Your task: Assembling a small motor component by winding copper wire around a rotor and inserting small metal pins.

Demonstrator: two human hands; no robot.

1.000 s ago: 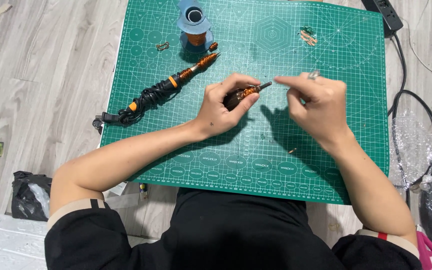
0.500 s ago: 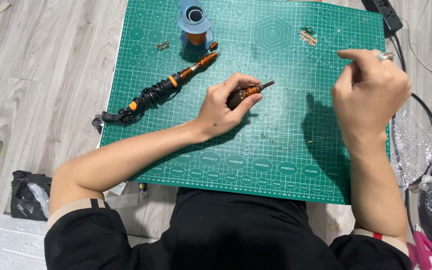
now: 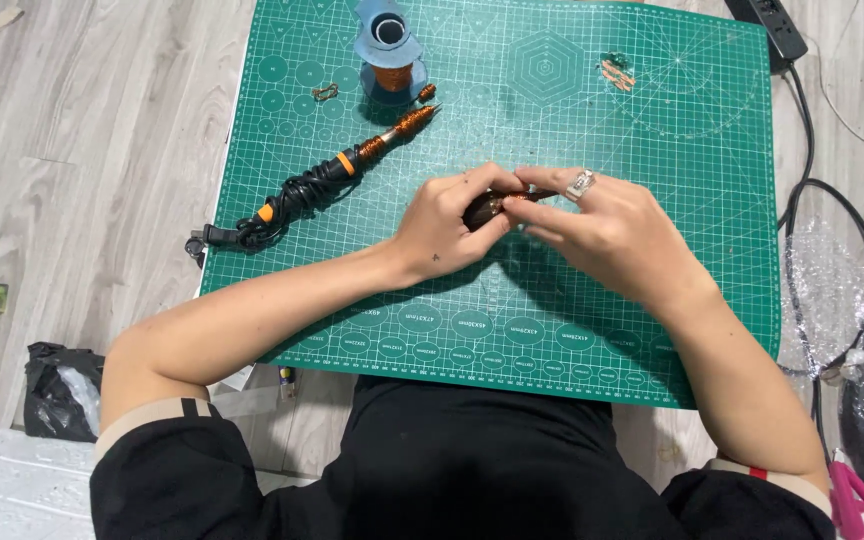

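My left hand (image 3: 447,225) grips a small dark tool handle wound with copper wire (image 3: 484,207) over the middle of the green cutting mat (image 3: 652,150). My right hand (image 3: 607,235), a ring on one finger, meets it from the right, its fingertips pinching at the tip of the handle. The tip itself is hidden between the fingers. A similar black and orange tool with a copper-wound tip and coiled cable (image 3: 327,178) lies on the mat to the left.
A blue spool of copper wire (image 3: 389,50) stands at the mat's far edge, a small metal clip (image 3: 325,92) beside it. Small copper bits (image 3: 615,72) lie far right. A black cable (image 3: 832,190), clear plastic wrap (image 3: 842,320) and a black bag (image 3: 57,390) lie on the floor.
My right hand swung out to the far right of the mat, then came back left to the tool's tip. My left hand stayed on the handle.
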